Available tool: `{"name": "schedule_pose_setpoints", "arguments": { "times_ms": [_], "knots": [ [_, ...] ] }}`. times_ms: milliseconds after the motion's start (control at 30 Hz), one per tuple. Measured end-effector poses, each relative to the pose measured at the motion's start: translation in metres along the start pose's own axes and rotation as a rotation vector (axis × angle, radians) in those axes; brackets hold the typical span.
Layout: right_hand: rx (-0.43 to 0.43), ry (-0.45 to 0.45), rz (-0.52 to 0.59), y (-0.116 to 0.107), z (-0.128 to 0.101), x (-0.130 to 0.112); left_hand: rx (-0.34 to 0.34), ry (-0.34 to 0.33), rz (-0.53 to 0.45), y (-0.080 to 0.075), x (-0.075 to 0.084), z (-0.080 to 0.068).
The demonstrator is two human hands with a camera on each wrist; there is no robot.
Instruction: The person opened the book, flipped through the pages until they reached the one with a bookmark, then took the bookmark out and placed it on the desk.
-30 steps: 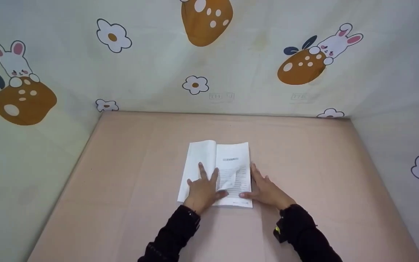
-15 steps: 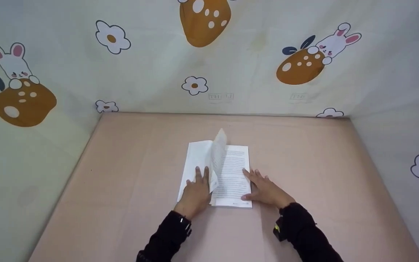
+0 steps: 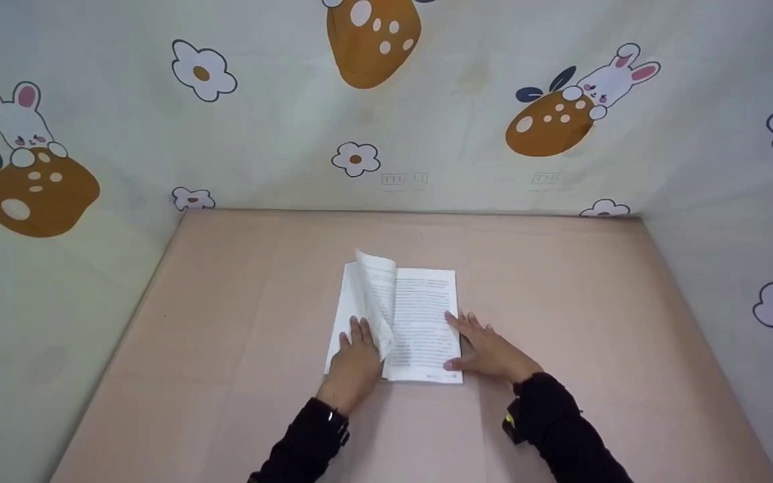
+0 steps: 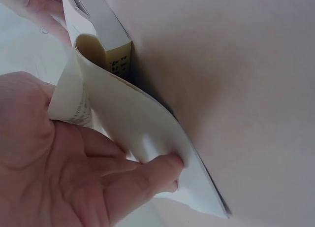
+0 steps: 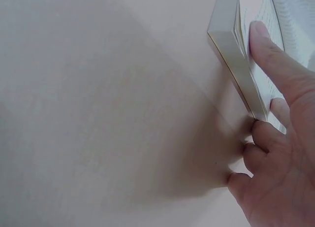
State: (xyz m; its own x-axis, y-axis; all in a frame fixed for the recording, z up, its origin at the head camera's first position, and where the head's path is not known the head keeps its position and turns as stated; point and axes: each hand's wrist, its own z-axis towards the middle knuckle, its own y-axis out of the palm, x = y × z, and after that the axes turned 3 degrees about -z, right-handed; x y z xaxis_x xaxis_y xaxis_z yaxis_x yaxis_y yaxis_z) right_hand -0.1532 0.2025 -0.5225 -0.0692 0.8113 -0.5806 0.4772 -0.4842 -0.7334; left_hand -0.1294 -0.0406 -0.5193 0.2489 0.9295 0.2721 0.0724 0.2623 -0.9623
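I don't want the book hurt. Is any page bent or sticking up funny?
One page of the open book curls up near the middle, under the left hand. It looks mid-turn, not torn. The right hand rests on the book's right edge. Nothing else stands out.

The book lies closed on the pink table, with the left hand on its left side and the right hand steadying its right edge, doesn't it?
Not closed. The head view shows the book lying open on the pink table, one page curling over. The left hand is on its left side and the right hand steadies its right edge, as you say.
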Motion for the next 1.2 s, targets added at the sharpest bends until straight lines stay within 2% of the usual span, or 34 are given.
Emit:
{"name": "schedule_pose_setpoints", "arguments": {
  "times_ms": [100,267,367,500,667,800,933,1067,1167,1200],
  "knots": [
    [0.003,-0.003,0.004,0.0,0.0,-0.001,0.035,-0.032,0.013,0.002,0.0,-0.001],
    [-0.01,-0.026,-0.005,-0.001,0.0,-0.002,0.084,-0.117,-0.042,0.004,0.002,0.002],
    [-0.013,-0.023,-0.009,-0.002,0.001,-0.003,0.107,-0.145,-0.064,0.003,0.003,0.007],
    [-0.017,-0.009,-0.007,-0.003,0.001,-0.004,0.113,-0.104,-0.065,0.004,0.004,0.013],
    [-0.033,-0.003,-0.003,-0.004,0.001,-0.005,0.094,-0.067,-0.045,0.006,0.001,0.012],
    [-0.029,-0.006,-0.005,-0.005,0.001,-0.004,0.037,-0.076,0.096,0.001,-0.006,0.011],
    [-0.03,-0.032,0.001,-0.005,0.0,-0.002,0.008,-0.024,0.262,-0.004,-0.01,0.01],
    [-0.025,-0.039,0.002,-0.005,0.001,-0.001,0.014,0.011,0.268,-0.006,-0.007,0.015],
    [-0.031,-0.045,0.001,-0.005,0.0,-0.001,-0.004,-0.047,0.166,-0.006,-0.002,0.019],
    [-0.036,-0.048,0.003,-0.005,0.0,-0.001,-0.014,-0.065,0.167,-0.006,0.0,0.021]
  ]
}}
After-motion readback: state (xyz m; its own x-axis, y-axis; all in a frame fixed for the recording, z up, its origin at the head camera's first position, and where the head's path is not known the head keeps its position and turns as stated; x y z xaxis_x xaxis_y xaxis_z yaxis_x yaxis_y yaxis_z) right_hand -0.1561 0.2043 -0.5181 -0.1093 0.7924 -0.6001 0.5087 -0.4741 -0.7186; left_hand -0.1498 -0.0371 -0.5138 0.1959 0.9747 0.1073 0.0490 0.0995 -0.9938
